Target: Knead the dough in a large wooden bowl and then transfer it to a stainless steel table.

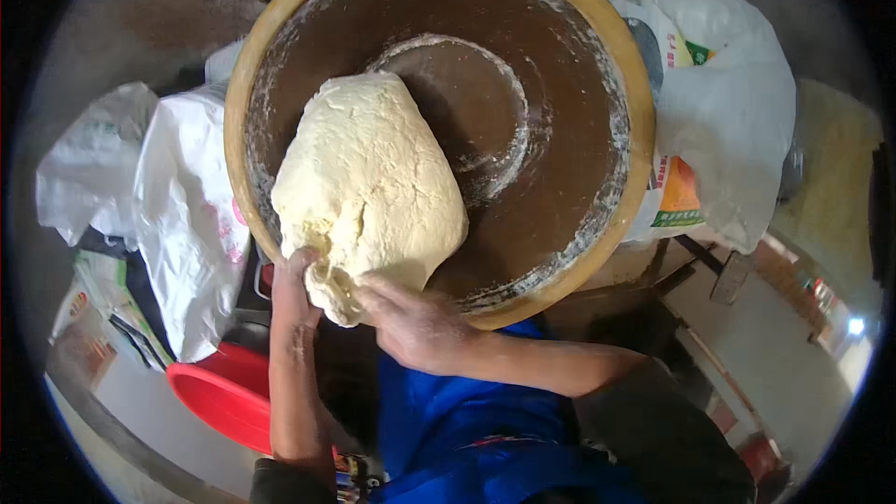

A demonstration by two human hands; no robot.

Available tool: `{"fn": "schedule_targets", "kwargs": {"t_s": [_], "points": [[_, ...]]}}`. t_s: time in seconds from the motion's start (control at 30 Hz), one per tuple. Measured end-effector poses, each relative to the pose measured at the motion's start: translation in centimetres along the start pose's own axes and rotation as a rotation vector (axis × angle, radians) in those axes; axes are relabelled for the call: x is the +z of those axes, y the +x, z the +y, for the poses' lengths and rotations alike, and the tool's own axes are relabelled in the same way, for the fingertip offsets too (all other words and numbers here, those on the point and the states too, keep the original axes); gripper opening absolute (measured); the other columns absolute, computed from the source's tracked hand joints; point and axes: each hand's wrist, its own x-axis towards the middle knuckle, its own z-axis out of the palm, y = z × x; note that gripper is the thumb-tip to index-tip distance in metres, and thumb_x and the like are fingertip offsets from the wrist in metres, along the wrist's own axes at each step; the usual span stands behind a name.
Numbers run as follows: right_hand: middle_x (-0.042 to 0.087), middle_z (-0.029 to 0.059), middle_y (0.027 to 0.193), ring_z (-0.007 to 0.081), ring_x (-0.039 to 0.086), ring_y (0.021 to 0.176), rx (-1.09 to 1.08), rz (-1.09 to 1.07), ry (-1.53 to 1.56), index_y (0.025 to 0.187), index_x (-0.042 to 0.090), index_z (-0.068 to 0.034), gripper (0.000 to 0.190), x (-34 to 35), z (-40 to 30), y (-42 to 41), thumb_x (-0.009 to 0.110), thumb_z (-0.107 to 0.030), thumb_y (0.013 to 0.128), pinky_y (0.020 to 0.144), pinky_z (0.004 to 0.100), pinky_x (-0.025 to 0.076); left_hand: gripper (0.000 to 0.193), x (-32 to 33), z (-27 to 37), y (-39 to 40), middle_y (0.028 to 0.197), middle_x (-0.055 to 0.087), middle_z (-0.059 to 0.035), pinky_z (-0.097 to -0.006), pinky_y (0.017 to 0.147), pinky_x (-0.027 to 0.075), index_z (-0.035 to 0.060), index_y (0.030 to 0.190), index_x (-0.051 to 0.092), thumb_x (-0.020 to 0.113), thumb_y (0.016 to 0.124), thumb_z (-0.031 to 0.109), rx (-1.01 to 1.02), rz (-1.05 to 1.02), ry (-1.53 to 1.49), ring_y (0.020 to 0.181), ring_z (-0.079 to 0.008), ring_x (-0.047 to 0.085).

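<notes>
A large lump of pale dough (371, 168) lies in a wide brown basin (633, 133) with a tan rim. It leans against the left and near side, and its near end hangs over the rim. My left hand (297, 283) grips the left side of that narrow end, fingers partly hidden by the dough. From the right, my right hand (420, 325) holds the same end, its fingertips pressed into the dough and slightly blurred. Between the two hands the dough is folded and torn-looking. Dry flour rings the basin wall and marks a circle on its floor.
White plastic bags (192, 217) lie left of the basin. A filled white bag (728, 105) with coloured print stands at its right. Below on the left sits a red plastic basin (224, 392). My blue apron (476, 420) comes close under the near rim.
</notes>
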Motion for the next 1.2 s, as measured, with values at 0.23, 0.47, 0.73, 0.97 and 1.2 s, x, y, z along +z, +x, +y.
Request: {"fn": "schedule_targets", "kwargs": {"t_s": [0.23,0.47,0.73,0.97,1.2], "points": [[0.042,0.025,0.152,0.0363,0.038,0.143,0.451,-0.784,-0.71,0.14,0.047,0.008,0.059,-7.8,16.3,-2.6,0.055,-0.031,0.097,0.12,0.0468,0.026,0.057,0.5,-0.6,1.4,0.118,0.065,-0.0135,-0.0359,0.082,0.057,-0.004,0.137,0.05,0.058,0.082,0.009,0.041,0.142,0.003,0.098,-0.0238,0.067],[0.024,0.0126,0.167,0.0291,0.016,0.156,-0.05,-1.227,-1.925,0.156,0.033,0.0,0.067,-19.0,23.5,14.0,0.048,-0.034,0.101,0.126,0.0521,0.007,0.065,-0.8,-0.9,1.7,0.132,0.062,-0.0136,-0.033,0.106,0.044,-0.0055,0.145,0.045,0.066,0.085,0.008,0.11,0.016,-0.018,0.119,-0.0202,0.06],[0.027,0.0327,0.158,0.0448,0.024,0.149,0.42,-0.983,-1.698,0.149,0.032,0.015,0.078,-10.5,20.5,7.0,0.051,-0.043,0.101,0.126,0.0453,0.016,0.06,-1.0,-1.4,1.8,0.13,0.062,-0.0106,-0.0325,0.104,0.044,-0.0032,0.143,0.047,0.067,0.088,0.011,0.129,-0.012,0.026,0.118,-0.0173,0.057],[0.024,0.0149,0.166,0.032,0.018,0.154,-0.308,-1.282,-2.057,0.156,0.035,-0.002,0.064,-20.3,24.1,17.5,0.043,-0.037,0.103,0.127,0.0492,0.008,0.058,-1.0,-2.3,3.1,0.124,0.063,-0.011,-0.0323,0.102,0.044,-0.0017,0.143,0.048,0.065,0.089,0.009,0.15,-0.025,0.122,0.116,-0.0178,0.057],[0.02,0.0231,0.166,0.0354,0.016,0.154,0.004,-0.983,-2.061,0.151,0.037,0.01,0.062,-15.7,25.0,15.7,0.043,-0.026,0.1,0.126,0.0476,0.011,0.06,-1.3,-1.3,2.4,0.129,0.062,-0.0111,-0.0332,0.104,0.044,-0.0017,0.145,0.046,0.067,0.09,0.007,0.143,-0.032,0.151,0.118,-0.0174,0.056]]}}
